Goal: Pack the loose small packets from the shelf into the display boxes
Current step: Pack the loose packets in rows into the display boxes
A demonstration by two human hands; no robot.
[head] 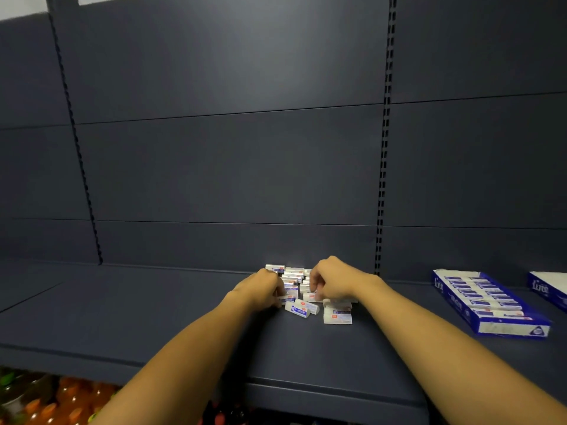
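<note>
Dark blue-grey shop shelf [153, 311], slotted back panels behind. Heap of loose small packets [293, 279] mid-shelf near the back panel, a few strays lying flat in front: one tilted [302, 308], one square-on [337, 319]. Left hand [260, 289] at heap's left edge, fingers curled onto packets. Right hand [329, 280] on heap's right side, fingers curled, pinching a packet [312, 297]. Display box [491, 305] well right of heap, filled with rows of packets. Second display box [549, 286] further right, cut off by frame edge. Orange-capped bottles [61, 403] on level below.
</note>
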